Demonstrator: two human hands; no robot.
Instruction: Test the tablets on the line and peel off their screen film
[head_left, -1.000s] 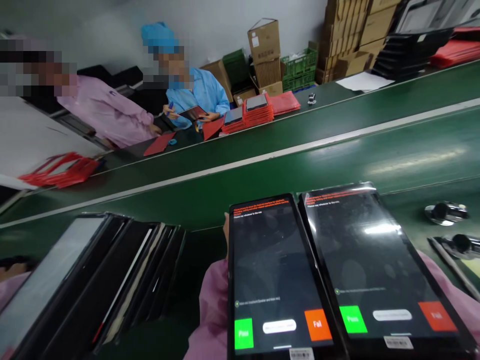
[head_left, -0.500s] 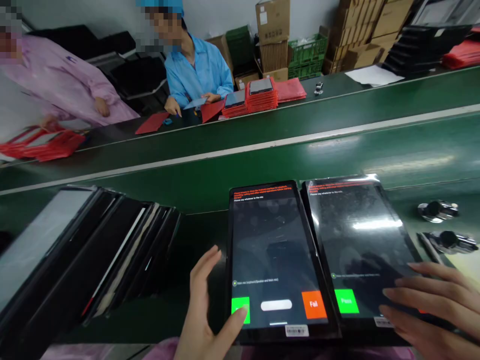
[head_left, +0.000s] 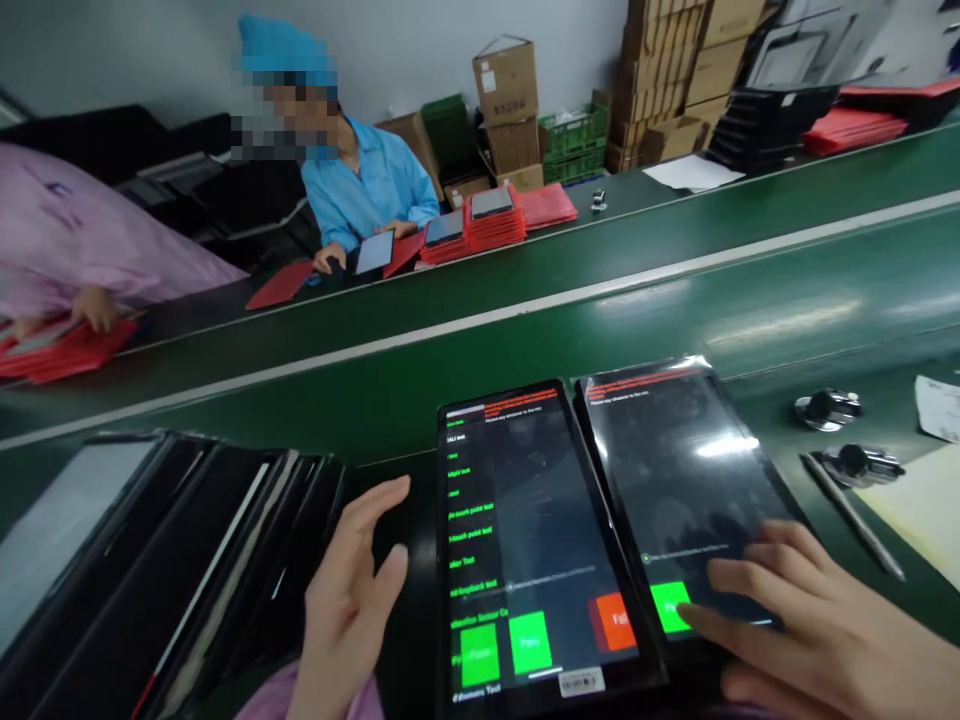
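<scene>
Two black tablets lie side by side on the green bench in front of me. The left tablet (head_left: pixel 525 540) shows a list of green test lines with green and orange buttons at the bottom. The right tablet (head_left: pixel 679 480) is wrapped in shiny film and shows a green button low on its screen. My left hand (head_left: pixel 349 605) hovers open just left of the left tablet, fingers spread, holding nothing. My right hand (head_left: pixel 802 620) lies over the right tablet's lower part, a fingertip touching the green button.
A row of black tablets (head_left: pixel 165 560) leans at my left. Two round metal pieces (head_left: pixel 829 408) and a pen (head_left: pixel 851 515) lie right, beside paper (head_left: pixel 922 510). Beyond the conveyor belt (head_left: pixel 525 280), a person in blue (head_left: pixel 371 185) handles a tablet by red stacks (head_left: pixel 495 218); a pink sleeve (head_left: pixel 82 255) shows far left.
The left tablet's screen has changed to a list of green test lines. My left hand has pulled off that screen to the left; my right hand's finger has moved onto the right tablet's green button.
</scene>
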